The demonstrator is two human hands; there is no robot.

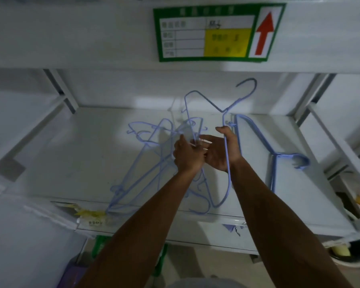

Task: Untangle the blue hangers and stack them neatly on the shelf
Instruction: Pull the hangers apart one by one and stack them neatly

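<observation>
Closest in: two bare forearms reaching over the front lip of a white metal shelf (81,152). Crumpled yellow tag (89,214) stuck on that lip at the left, writing way too blurry to read.

Just past the lip, left of centre: tangled hangers (154,156). Thin pale-blue wire, lying in a messy heap on the shelf, frames crossed over each other, hooks and little notches poking out every which way. Can't count them tbh.

Above the heap: one lifted hanger (223,118), held up off the shelf by both hands, tilted, hook up and off to the right. Left hand (186,156): back of the hand to the camera, grip closed, fingers pinching one wire side of that hanger. Right hand (220,152): palm facing left, thumb hooked over the other wire side, grip curled loosely round it, wire running down across the palm. Hands right beside each other.

Further right on the same shelf: stacked hangers (258,135). Same blue, laid flat and lined up tidy, hooks together pointing right, well apart from the heap.

Furthest back, on the front edge of the shelf above: green-bordered label (202,58) with a white table, a yellow block and a red arrow (264,33) pointing up. Printed characters plus a handwritten scribble, none of it legible.
</observation>
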